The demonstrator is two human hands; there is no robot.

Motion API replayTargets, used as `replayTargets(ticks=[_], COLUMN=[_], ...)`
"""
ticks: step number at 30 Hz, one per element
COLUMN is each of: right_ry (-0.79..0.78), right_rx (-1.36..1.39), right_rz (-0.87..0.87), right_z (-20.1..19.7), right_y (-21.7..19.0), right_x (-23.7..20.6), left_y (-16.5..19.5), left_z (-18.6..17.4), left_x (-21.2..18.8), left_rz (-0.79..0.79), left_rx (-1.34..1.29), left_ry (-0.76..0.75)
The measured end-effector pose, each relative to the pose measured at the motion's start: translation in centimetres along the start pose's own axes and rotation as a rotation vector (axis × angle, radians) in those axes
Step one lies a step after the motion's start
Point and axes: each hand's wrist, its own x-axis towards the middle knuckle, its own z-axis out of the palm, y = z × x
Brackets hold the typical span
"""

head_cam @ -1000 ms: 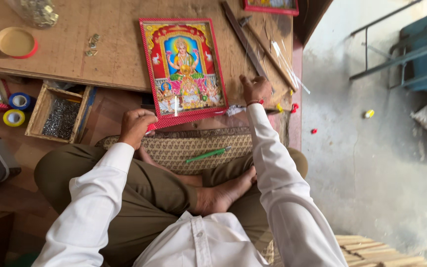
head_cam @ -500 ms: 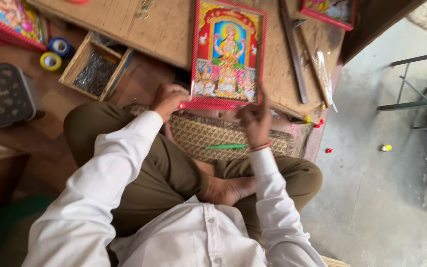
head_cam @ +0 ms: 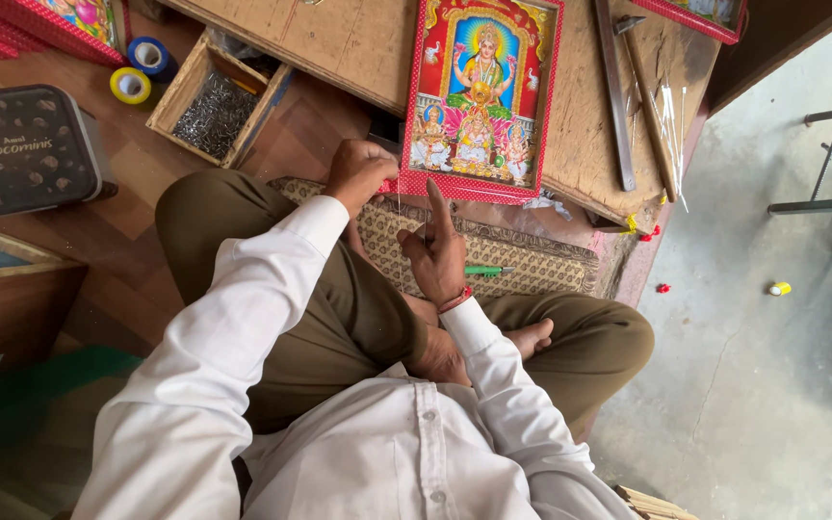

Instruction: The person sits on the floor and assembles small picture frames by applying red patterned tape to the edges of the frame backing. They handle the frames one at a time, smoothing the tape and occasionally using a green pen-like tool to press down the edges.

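Observation:
A red-framed religious picture point(head_cam: 479, 96) lies on a low wooden board point(head_cam: 339, 43) in front of my crossed legs. My left hand point(head_cam: 358, 173) grips the frame's lower left corner. My right hand point(head_cam: 435, 252) hovers just below the frame's bottom edge, over a woven mat point(head_cam: 541, 270). Its index finger points up toward the frame, the thumb is spread, and nothing shows in it. A thin thread hangs between my two hands near the corner.
A green pen point(head_cam: 488, 271) lies on the mat. At the left are a wooden box of nails point(head_cam: 214, 106), blue point(head_cam: 151, 53) and yellow point(head_cam: 130, 85) tape rolls and a dark tin point(head_cam: 21, 144). A metal bar point(head_cam: 613, 96) and thin sticks point(head_cam: 668, 120) lie on the board's right side.
My right hand has left the frame's right side and come back to below its bottom edge, finger raised. My left hand stays at the lower left corner. The view has tilted.

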Motion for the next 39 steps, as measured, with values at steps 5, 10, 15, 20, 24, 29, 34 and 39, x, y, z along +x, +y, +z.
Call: replayTargets(ticks=[5,10,15,20,24,29,34,39], right_ry=[0.035,0.066,0.092,0.075,0.174,0.416,0.519,0.669], right_rx=[-0.075,-0.217,-0.241,-0.227,-0.088,0.042,-0.247,-0.831], right_rz=[-0.037,-0.093,-0.086,-0.118,-0.24,-0.229,0.04,-0.026], right_z=[0.1,0.7,1.4,1.5,-0.3,-12.2,-20.6,-21.5], right_y=[-0.1,0.3,0.6,1.0,2.6,6.9,9.5,9.3], right_x=[-0.3,0.2,1.6,2.4,2.6,7.2,10.2,10.7], left_y=[0.0,0.0,0.0,0.3,0.5,2.0,5.8,7.5], left_z=[0.1,0.2,0.2,-0.1,-0.2,-1.7,-4.9,-6.2], left_x=[-0.2,-0.1,-0.2,-0.5,-0.2,2.9,7.2,7.9], left_rz=[-0.034,-0.044,-0.054,-0.056,0.061,0.409,0.713,0.703], left_rx=[0.013,0.025,0.036,0.024,0.077,0.592,0.996,0.906], left_ry=[0.017,0.023,0.015,0.016,0.068,0.233,0.388,0.354])
